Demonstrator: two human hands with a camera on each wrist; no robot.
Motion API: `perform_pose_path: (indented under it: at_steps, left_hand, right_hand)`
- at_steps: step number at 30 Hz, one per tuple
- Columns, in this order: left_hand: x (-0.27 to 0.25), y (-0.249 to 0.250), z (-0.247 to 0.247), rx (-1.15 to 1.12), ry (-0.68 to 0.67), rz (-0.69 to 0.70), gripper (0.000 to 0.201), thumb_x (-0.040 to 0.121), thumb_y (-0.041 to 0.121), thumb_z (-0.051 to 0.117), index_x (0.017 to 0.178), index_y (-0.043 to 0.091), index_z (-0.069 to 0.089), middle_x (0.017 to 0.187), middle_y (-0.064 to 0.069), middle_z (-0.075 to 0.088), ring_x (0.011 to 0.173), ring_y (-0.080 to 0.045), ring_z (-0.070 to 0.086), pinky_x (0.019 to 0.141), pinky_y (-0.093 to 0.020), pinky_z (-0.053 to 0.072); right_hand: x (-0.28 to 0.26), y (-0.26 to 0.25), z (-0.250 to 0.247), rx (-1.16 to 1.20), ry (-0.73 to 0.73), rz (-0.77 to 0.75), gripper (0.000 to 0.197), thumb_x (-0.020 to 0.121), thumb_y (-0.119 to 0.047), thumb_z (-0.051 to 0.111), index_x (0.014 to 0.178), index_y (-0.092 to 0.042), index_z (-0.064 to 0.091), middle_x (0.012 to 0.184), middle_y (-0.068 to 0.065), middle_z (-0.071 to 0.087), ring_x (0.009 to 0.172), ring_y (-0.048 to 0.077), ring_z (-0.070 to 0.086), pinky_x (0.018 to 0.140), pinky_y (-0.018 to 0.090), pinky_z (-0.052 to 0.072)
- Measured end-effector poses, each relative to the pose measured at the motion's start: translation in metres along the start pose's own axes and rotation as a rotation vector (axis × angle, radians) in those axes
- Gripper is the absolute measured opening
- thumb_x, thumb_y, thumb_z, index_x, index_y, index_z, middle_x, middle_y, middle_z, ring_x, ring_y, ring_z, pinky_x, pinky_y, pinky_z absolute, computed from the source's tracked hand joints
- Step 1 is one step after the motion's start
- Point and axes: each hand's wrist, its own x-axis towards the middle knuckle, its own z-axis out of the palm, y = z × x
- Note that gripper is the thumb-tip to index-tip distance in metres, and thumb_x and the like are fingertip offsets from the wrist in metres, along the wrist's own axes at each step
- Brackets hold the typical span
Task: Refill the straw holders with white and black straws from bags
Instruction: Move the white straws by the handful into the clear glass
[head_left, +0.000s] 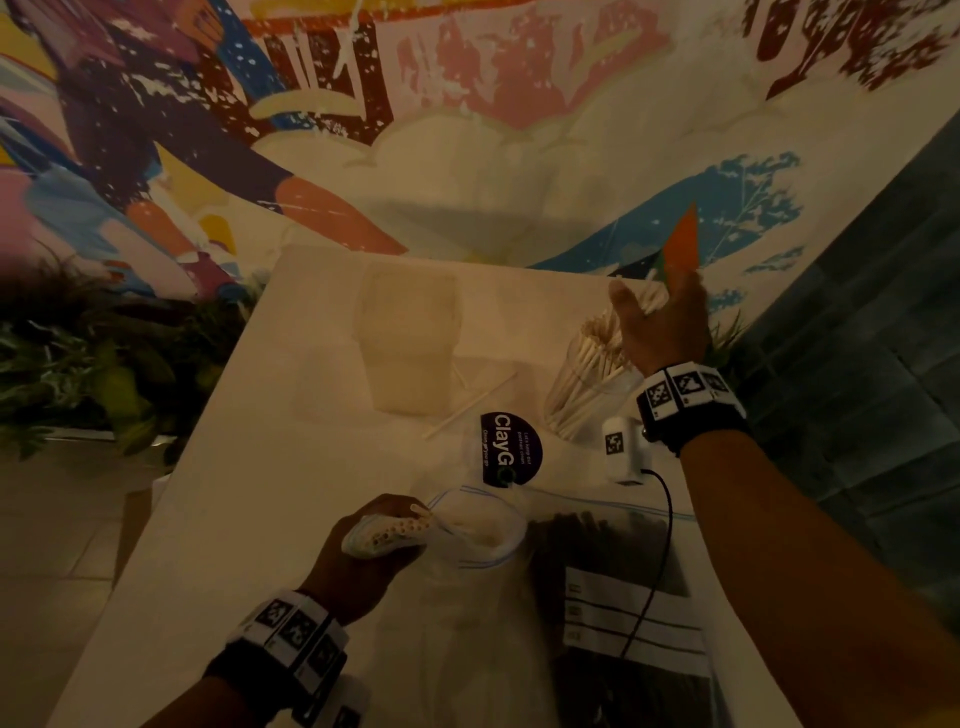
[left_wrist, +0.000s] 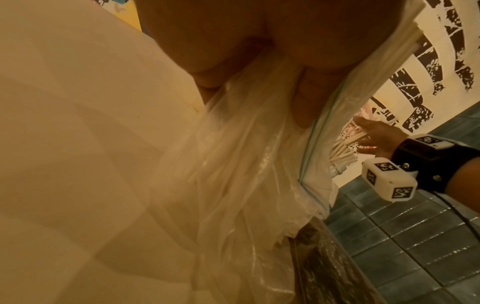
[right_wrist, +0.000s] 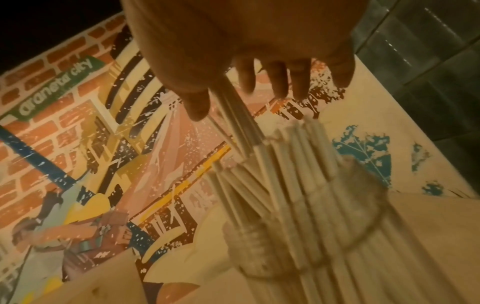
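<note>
A clear straw holder (head_left: 582, 389) packed with white straws (right_wrist: 285, 174) stands at the table's back right. My right hand (head_left: 652, 301) hovers over it with fingers (right_wrist: 279, 78) straight and spread; a few straws (right_wrist: 233, 115) lean between thumb and forefinger, blurred. A second pale holder (head_left: 410, 338) stands at the back centre. My left hand (head_left: 384, 530) grips the mouth of a clear zip bag (head_left: 483, 535) and the straw ends in it. In the left wrist view the same bag (left_wrist: 233, 164) hangs from my left hand (left_wrist: 254, 92). A zip bag of black straws (head_left: 613, 561) lies to the right.
One loose white straw (head_left: 467, 405) lies on the white table (head_left: 234, 519) between the holders. A round dark ClayGo sticker (head_left: 511, 449) sits in front of the full holder. Plants (head_left: 104, 364) flank the left edge, a tiled wall (head_left: 883, 312) the right. A mural wall stands behind.
</note>
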Motion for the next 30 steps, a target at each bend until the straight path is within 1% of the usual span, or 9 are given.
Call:
perform_pose_path:
  at_steps: [2,4,9,11,18,21,23,26,30]
  left_hand:
    - [-0.001,0.001,0.001,0.005,0.007,-0.002,0.043,0.065,0.066,0.067,0.094,0.034,0.068,0.101,0.007,0.068,0.094,-0.013,0.065,0.083,-0.035,0.054]
    - [-0.001,0.003,0.001,0.012,0.013,-0.002,0.044,0.063,0.068,0.066,0.092,0.036,0.067,0.099,0.010,0.068,0.092,-0.010,0.065,0.081,-0.033,0.055]
    - [0.001,0.005,0.002,-0.004,0.008,0.023,0.041,0.067,0.063,0.068,0.091,0.030,0.068,0.097,0.007,0.068,0.091,-0.014,0.066,0.080,-0.037,0.055]
    - [0.001,0.004,0.001,0.009,0.013,0.007,0.044,0.065,0.066,0.067,0.092,0.031,0.068,0.097,0.008,0.068,0.092,-0.014,0.065,0.081,-0.040,0.055]
    - [0.000,0.005,-0.001,0.035,0.015,-0.042,0.039,0.064,0.057,0.072,0.091,0.030,0.069,0.097,0.006,0.069,0.092,-0.016,0.066,0.083,-0.048,0.053]
    - [0.000,0.008,0.001,0.046,0.032,-0.082,0.026,0.061,0.049,0.068,0.087,0.043,0.067,0.096,0.010,0.068,0.089,-0.013,0.065,0.083,-0.047,0.054]
    - [0.000,0.009,0.002,0.057,0.026,-0.088,0.025,0.062,0.049,0.066,0.087,0.046,0.067,0.096,0.011,0.068,0.088,-0.012,0.065,0.083,-0.048,0.054]
    - [0.000,0.010,0.002,0.053,0.028,-0.076,0.028,0.064,0.048,0.066,0.090,0.036,0.068,0.095,0.008,0.068,0.088,-0.014,0.066,0.081,-0.049,0.054]
    - [-0.001,0.014,0.001,0.052,0.021,-0.092,0.031,0.066,0.046,0.067,0.090,0.027,0.069,0.094,0.000,0.070,0.090,-0.020,0.066,0.080,-0.050,0.054]
  right_hand:
    - [0.002,-0.005,-0.003,0.187,0.183,-0.169,0.081,0.082,-0.046,0.066,0.145,-0.012,0.027,0.151,0.013,0.029,0.139,0.026,0.030,0.111,0.036,0.030]
    - [0.005,-0.011,-0.002,0.167,0.201,-0.334,0.075,0.087,-0.039,0.060,0.147,-0.013,0.024,0.155,0.015,0.020,0.143,0.026,0.019,0.113,0.033,0.024]
    - [0.005,0.003,0.028,-0.458,-0.349,-0.315,0.051,0.099,-0.046,0.026,0.138,-0.017,0.040,0.151,0.012,0.031,0.138,0.032,0.027,0.111,0.053,0.025]
    - [0.004,0.006,0.032,-0.559,-0.424,-0.258,0.053,0.098,-0.051,0.023,0.135,-0.019,0.042,0.149,0.010,0.034,0.136,0.032,0.029,0.110,0.056,0.021]
    - [-0.009,0.000,0.030,-0.635,-0.347,-0.251,0.064,0.093,-0.061,0.028,0.143,-0.022,0.032,0.156,0.012,0.019,0.143,0.037,0.013,0.111,0.064,0.007]
    - [-0.030,-0.016,0.017,-0.269,-0.101,-0.406,0.061,0.087,-0.055,0.049,0.133,-0.015,0.048,0.145,0.013,0.042,0.134,0.032,0.036,0.110,0.056,0.023]
    - [-0.059,-0.031,0.009,0.087,-0.301,-0.437,0.047,0.082,-0.034,0.063,0.126,-0.018,0.056,0.130,0.002,0.057,0.115,0.021,0.053,0.098,0.044,0.044]
    - [-0.121,-0.044,0.003,0.241,-0.940,-0.318,0.070,0.072,0.002,0.065,0.133,-0.026,0.047,0.133,-0.010,0.049,0.119,0.013,0.048,0.095,0.034,0.048]
    - [-0.180,-0.045,0.018,0.113,-1.294,-0.372,0.087,0.070,-0.007,0.065,0.147,-0.024,0.028,0.153,-0.003,0.030,0.139,0.011,0.029,0.113,0.030,0.030]
